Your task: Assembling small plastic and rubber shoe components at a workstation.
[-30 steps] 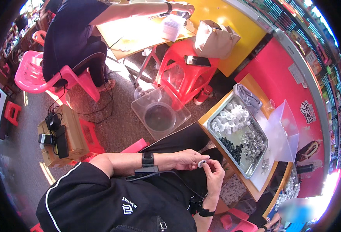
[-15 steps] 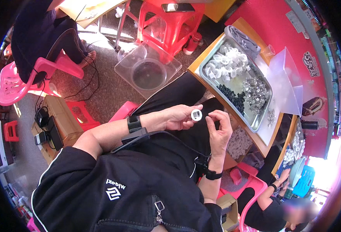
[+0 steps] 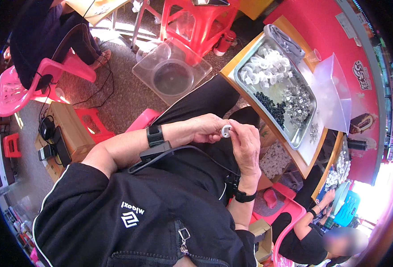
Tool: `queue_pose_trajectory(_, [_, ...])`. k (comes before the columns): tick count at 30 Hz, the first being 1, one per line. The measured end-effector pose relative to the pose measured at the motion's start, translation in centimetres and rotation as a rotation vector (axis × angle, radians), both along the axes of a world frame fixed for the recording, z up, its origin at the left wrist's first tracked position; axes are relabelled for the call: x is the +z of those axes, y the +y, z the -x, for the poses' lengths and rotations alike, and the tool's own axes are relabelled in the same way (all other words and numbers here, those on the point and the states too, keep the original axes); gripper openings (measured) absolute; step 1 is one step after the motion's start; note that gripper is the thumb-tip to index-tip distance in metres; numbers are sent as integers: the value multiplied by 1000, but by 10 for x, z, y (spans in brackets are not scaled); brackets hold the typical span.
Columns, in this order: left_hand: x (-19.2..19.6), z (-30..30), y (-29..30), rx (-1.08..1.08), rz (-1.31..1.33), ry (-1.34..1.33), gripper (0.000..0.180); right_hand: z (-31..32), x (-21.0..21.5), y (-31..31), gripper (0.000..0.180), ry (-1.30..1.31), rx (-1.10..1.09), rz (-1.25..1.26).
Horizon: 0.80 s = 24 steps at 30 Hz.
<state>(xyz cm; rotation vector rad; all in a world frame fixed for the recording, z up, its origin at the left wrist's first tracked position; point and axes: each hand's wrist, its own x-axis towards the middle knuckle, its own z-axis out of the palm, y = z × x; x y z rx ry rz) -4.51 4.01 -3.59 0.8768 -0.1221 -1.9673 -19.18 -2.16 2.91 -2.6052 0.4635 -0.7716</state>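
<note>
Left hand: the left hand (image 3: 207,129) comes in from the left over the lap, fingers curled, pinching the small white ring (image 3: 226,131) from its left side.
Right hand: the right hand (image 3: 246,144) rises from below — fingertips clamped on the same ring from the right, so both hands share it.
Ring: held in the air above the dark trousers, just short of the desk's near edge; whether anything is fitted inside it is too small to tell.
Wrists: a black band with a small black box (image 3: 156,142) on the left wrist, a cable running off it; a black band (image 3: 243,196) on the right.
Desk: the wooden desk (image 3: 232,66) sits to the right, carrying a metal tray (image 3: 294,138) along its near edge.
Tray: white rings (image 3: 265,66) piled at the far end, black small parts (image 3: 270,107) toward the near side, silvery metal parts (image 3: 296,102) beside them.
Floor: a clear plastic tub (image 3: 172,71) stands on the floor by a red stool (image 3: 196,22) — well apart from the hands.
</note>
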Motion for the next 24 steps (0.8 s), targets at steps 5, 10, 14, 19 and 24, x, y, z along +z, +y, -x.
queue_pose_trajectory(5, [-6,-4,1,-27,-9,-24,19,-4,-4,-1,43,90,73,93])
queue_pose_trajectory(10, [-9,-2,1,4,-88,37,24,-6,-6,-3,50,128,78,40])
queue_pose_trajectory(14, [-11,2,5,27,-109,57,25,-4,-7,-3,53,164,97,-22])
queue_pose_trajectory(19, [-17,6,8,18,-97,62,26,0,-4,0,52,164,95,-59])
queue_pose_trajectory(24, [-5,-2,2,47,-40,67,29,1,-9,0,46,26,-11,-206])
